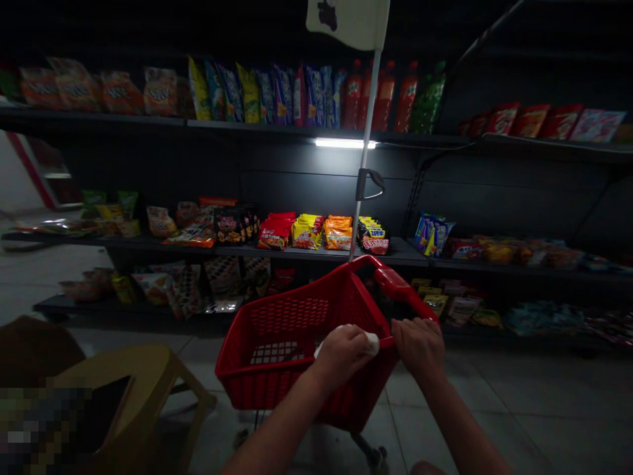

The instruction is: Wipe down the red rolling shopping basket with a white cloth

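A red plastic shopping cart (237, 382) stands in front of me, its basket tilted in view. My left hand (342, 353) is closed around a white wad of cloth or tissue (372, 343), at the basket's near rim. Beside it, my right hand (419, 344) is wrapped over the cart's red frame near the end of the handle (395, 282). A pale pole (364, 148) with a grey clip-like grip (370, 185) rises behind the cart and carries a white flag (346, 23).
Dark shelves (277, 135) hold snack bags, red bottles (383, 99) and noodle packets (306, 231). A lit tube (345, 143) hangs under the upper shelf. At left stands a yellowish stool (148, 369) with a dark flat item (106, 412) on it. The floor (475, 422) is tiled.
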A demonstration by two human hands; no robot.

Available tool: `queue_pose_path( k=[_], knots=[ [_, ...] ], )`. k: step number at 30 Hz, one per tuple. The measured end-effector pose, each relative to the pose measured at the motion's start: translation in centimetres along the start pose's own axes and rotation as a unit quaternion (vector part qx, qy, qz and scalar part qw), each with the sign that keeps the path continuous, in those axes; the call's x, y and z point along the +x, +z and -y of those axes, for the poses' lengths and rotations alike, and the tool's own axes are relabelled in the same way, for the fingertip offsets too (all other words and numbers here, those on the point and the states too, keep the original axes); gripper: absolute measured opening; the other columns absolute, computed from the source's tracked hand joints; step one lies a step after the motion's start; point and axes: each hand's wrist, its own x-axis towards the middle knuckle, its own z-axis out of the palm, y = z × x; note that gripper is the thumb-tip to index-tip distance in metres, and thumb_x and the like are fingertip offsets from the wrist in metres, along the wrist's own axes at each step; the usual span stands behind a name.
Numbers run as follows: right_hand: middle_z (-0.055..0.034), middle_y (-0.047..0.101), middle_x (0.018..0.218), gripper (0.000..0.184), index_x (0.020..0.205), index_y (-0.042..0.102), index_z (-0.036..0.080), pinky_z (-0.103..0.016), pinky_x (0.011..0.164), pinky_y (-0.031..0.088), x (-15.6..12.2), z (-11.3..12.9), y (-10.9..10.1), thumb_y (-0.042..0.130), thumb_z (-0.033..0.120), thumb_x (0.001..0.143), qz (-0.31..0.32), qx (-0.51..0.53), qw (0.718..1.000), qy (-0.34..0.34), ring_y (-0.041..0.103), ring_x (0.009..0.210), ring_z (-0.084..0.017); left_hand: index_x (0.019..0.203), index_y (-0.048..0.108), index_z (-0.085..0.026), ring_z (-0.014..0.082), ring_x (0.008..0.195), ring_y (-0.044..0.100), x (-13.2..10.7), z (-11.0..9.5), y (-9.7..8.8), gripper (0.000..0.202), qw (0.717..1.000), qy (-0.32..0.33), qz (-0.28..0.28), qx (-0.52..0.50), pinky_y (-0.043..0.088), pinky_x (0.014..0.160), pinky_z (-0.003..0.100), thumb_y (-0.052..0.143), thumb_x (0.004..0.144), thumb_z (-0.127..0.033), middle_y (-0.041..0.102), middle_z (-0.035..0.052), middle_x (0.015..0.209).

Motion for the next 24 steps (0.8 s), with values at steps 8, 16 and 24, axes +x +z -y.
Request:
queue_pose_path(
  k=[8,16,24],
  knots=[
    [-0.0003,0.059,0.058,0.041,0.060,0.059,0.022,-0.035,0.080,0.029,0.2,0.0,0.6,0.050,0.027,0.100,0.013,0.005,1.000,-0.004,0.049,0.066,-0.016,0.123,0.052,-0.022,0.0206,0.095,0.065,1.6,-1.2,2.1,0.036,0.995,-0.063,0.050,0.062,0.051,0.084,0.035,0.057,0.094,-0.042,0.068,0.0045,0.107],
    [0.0000,0.060,0.059,0.041,0.061,0.058,0.022,-0.034,0.083,0.030,-0.1,-0.9,0.9,0.048,0.025,0.100,0.017,0.012,1.000,-0.001,0.049,0.067,-0.016,0.119,0.050,-0.021,0.0198,0.088,0.067,-1.8,0.7,2.0,0.024,0.991,-0.084,0.047,0.090,0.052,0.080,0.034,0.050,0.097,-0.031,0.069,0.0033,0.100],
    [0.0000,0.059,0.060,0.040,0.062,0.058,0.022,-0.034,0.082,0.028,-0.3,-1.8,0.8,0.047,0.024,0.100,0.013,0.010,1.000,-0.007,0.048,0.068,-0.016,0.101,0.065,-0.027,0.0185,0.079,0.064,-14.5,10.0,-4.1,0.027,0.977,-0.108,0.054,0.176,0.047,0.075,0.032,0.039,0.100,-0.036,0.069,0.0006,0.087]
  ],
)
